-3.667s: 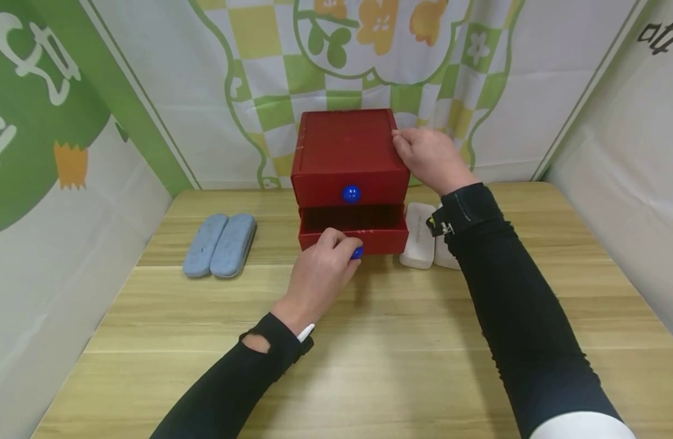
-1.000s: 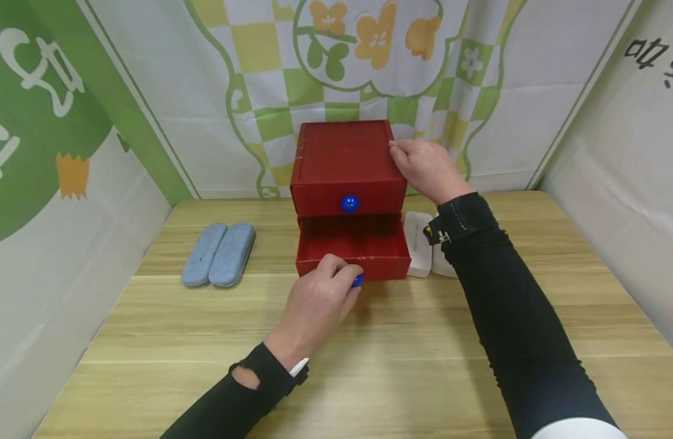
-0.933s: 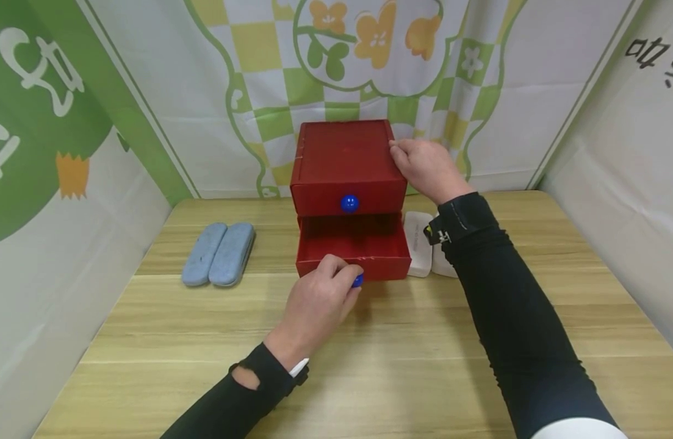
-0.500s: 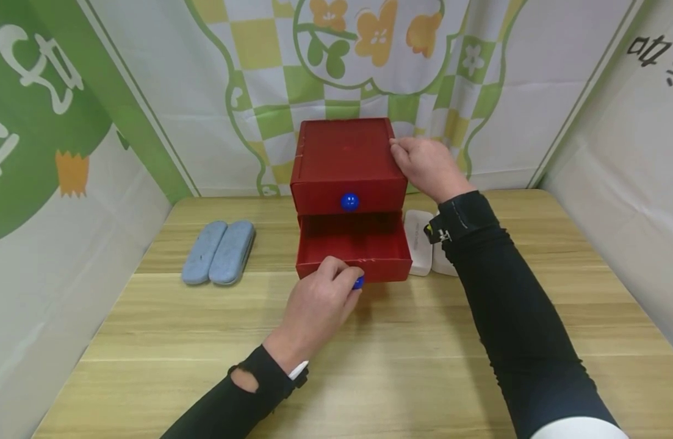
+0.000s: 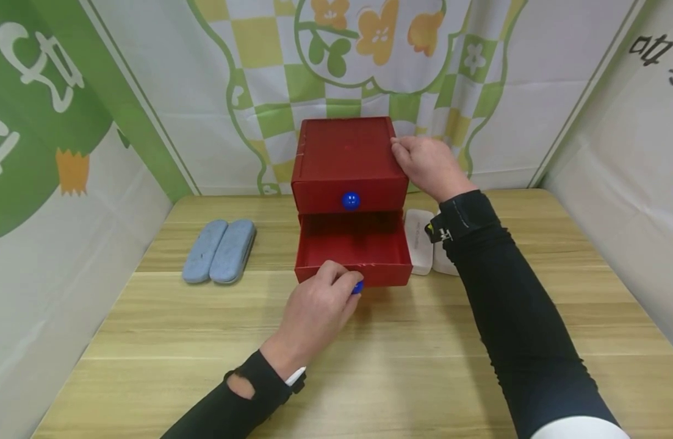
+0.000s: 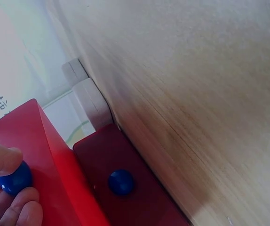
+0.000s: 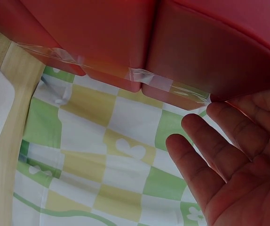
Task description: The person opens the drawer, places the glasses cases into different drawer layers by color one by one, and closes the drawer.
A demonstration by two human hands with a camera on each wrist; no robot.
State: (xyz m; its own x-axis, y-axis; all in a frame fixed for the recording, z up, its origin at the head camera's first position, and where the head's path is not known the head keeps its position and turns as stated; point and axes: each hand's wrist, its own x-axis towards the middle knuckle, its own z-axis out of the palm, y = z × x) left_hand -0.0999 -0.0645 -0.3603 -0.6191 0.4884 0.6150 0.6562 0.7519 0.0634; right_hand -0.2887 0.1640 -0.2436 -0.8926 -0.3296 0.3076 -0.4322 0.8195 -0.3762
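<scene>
The red box (image 5: 344, 146) stands on the wooden table (image 5: 149, 378), its three drawers stacked one above another. The middle drawer (image 5: 388, 276) is pulled well out from the front of the red box, showing its red inside. The left hand (image 5: 314, 314) is in front of the red box, its grip narrow and holding the middle drawer's blue knob (image 6: 16, 181) between thumb and curled fingers.

The right hand (image 5: 428, 163) is at the upper right side of the red box, touching its edge; in the right wrist view its grip is fairly wide, with fingers nearly straight and slightly apart.

The upper knob (image 5: 351, 200), also blue, sits on the pushed-in top drawer at the front of the red box. Below, the bottom drawer (image 6: 107, 155) is pushed in and has a matching lower knob (image 6: 121, 182). Clear tape (image 7: 144, 75) runs across the red box.

To the left of the red box, two blue cases (image 5: 232, 251) lie side by side. Just right of it are two white cases (image 5: 420, 244), one partly hidden by the black sleeve (image 5: 512, 292). Behind the red box hangs a checked cloth (image 5: 265, 70).
</scene>
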